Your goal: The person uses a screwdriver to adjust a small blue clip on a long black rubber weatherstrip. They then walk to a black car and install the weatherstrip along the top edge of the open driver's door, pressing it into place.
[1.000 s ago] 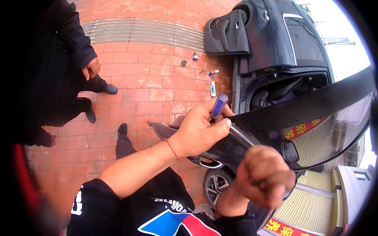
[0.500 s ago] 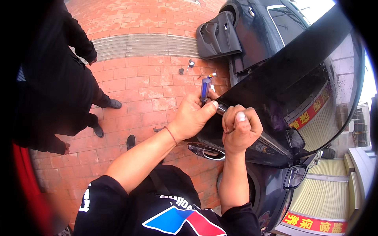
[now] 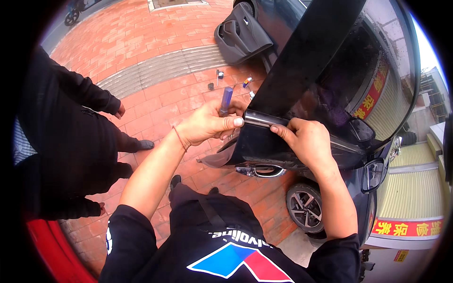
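My left hand (image 3: pixel 207 125) holds a screwdriver (image 3: pixel 226 100) with a blue, see-through handle pointing up; its blade is hidden behind my fingers. The left thumb presses against the end of a shiny trim strip (image 3: pixel 258 118) along the window base of a dark car door (image 3: pixel 259 144). On the same strip, further along, my right hand (image 3: pixel 309 139) has its thumb on the near face, with the other fingers curled over the far side and partly hidden. The door's chrome-edged handle (image 3: pixel 262 170) sits below both hands.
A person in dark clothes (image 3: pixel 71 141) stands at the left. A detached door panel (image 3: pixel 243 35) leans by the car's rear. Small tools and a small bottle (image 3: pixel 246 82) lie on the red paving (image 3: pixel 165 101). The side mirror (image 3: pixel 373 174) and front wheel (image 3: pixel 304 207) are at right.
My right hand has gone from a fist on the strip to a thumb-and-fingers grip along it. The left hand keeps the screwdriver, its thumb at the strip's end. The whole view has shifted.
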The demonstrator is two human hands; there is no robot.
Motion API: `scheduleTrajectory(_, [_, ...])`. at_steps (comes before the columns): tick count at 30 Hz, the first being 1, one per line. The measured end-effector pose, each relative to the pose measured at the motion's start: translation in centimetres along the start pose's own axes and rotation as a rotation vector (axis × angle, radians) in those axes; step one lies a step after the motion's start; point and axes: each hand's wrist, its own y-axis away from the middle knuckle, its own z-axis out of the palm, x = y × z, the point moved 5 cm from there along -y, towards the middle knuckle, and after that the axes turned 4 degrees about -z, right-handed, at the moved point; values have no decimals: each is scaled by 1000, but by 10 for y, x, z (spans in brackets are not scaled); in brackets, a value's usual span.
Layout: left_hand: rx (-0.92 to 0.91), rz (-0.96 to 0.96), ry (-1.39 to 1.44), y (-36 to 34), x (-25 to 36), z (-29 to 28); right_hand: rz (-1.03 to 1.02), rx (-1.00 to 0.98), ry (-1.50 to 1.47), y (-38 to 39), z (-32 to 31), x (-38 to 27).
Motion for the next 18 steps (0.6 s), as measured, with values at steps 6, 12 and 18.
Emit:
scheduleTrajectory(6, [-151, -46, 126, -15, -2, -1, -15, -129, -65, -15, -3, -3])
scheduleTrajectory(12, [-28, 38, 89, -22, 0, 5, 60, -229, -87, -23, -7, 7])
scheduleTrajectory(18, [165, 178, 85, -12, -17, -1, 141, 414, -1284, 62, 29, 45])
